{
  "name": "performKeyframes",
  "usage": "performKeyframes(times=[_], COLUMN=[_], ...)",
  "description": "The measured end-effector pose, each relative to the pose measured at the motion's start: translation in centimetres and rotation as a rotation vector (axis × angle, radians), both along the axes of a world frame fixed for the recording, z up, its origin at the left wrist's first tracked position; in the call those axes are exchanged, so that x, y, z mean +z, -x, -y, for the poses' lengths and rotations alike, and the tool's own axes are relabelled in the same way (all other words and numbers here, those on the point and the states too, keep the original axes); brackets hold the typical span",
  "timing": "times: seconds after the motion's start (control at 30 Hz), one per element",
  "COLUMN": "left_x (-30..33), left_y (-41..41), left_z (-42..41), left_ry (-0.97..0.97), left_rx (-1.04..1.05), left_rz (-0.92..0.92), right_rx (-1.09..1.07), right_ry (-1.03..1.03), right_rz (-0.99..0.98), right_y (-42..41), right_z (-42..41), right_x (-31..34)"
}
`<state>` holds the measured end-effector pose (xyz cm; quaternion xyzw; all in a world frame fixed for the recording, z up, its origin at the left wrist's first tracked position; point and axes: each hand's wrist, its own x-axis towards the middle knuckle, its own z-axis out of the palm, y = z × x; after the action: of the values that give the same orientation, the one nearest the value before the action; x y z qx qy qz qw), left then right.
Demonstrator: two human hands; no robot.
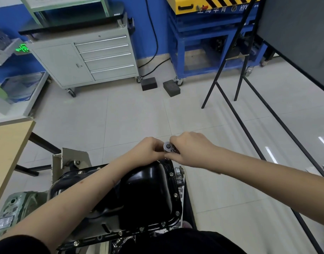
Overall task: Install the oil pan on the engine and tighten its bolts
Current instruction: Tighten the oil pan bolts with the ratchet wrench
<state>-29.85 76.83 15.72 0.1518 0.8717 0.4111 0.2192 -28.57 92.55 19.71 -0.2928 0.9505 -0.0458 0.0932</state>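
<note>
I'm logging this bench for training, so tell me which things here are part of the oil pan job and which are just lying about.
Part of the job:
- black oil pan
- flange bolts
- ratchet, gripped by left hand and right hand

Lying about:
- grey tool cabinet
- two dark blocks on the floor
- blue stand
- wooden table

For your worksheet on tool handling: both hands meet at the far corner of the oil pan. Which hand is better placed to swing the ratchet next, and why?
Probably the right hand: it grips the ratchet at its handle side. The left hand only pinches by the head, steadying it over the oil pan.
</note>
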Motion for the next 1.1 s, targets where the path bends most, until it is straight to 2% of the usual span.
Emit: performKeyframes(times=[0.07,0.17,0.2,0.3,0.4,0.47,0.53,0.6,0.67,0.73,0.83,0.93,1.0,1.03,1.1], left_x=[-0.2,-0.4,-0.4,-0.4,-0.4,-0.4,-0.5,-0.5,-0.6,-0.6,-0.4,-0.3,-0.2,-0.2,-0.2], left_y=[0.0,0.2,0.2,0.1,0.2,0.2,0.2,0.2,0.1,0.0,0.1,0.1,0.0,0.0,-0.1], left_z=[0.1,-0.1,-0.1,0.1,0.1,0.0,-0.1,-0.2,-0.2,-0.2,0.0,0.0,-0.2,-0.2,-0.3], left_ry=[0.014,0.046,0.058,0.018,0.015,0.01,0.004,0.007,0.009,0.003,0.003,0.002,0.0,0.001,0.008], left_rx=[-0.012,-0.044,-0.05,-0.029,-0.022,-0.013,0.0,-0.005,-0.008,-0.005,-0.016,-0.013,-0.002,0.0,-0.004], left_rz=[-0.019,-0.027,-0.025,0.01,0.036,0.029,0.01,0.001,0.013,0.022,0.037,0.027,0.013,0.009,0.021], right_rx=[0.11,0.422,0.454,0.294,0.03,-0.003,0.123,0.368,0.498,0.416,0.165,0.106,0.231,0.331,0.413], right_ry=[-0.081,-0.218,-0.222,-0.114,0.041,0.021,-0.083,-0.167,-0.19,-0.172,-0.098,-0.116,-0.187,-0.264,-0.278], right_rz=[-0.089,-0.29,-0.312,-0.248,-0.02,0.005,-0.104,-0.272,-0.342,-0.309,-0.18,-0.154,-0.241,-0.372,-0.566], right_y=[0.8,2.2,2.2,1.4,0.0,0.1,0.9,1.9,2.3,1.9,0.9,1.0,1.5,1.8,1.9], right_z=[-0.1,-0.6,-0.6,-0.2,0.1,0.2,0.0,-0.4,-0.6,-0.3,0.3,0.7,0.3,0.1,0.0], right_x=[0.5,0.8,0.8,0.7,-0.1,0.0,0.4,0.5,0.5,0.4,0.0,0.4,0.7,0.9,1.4])
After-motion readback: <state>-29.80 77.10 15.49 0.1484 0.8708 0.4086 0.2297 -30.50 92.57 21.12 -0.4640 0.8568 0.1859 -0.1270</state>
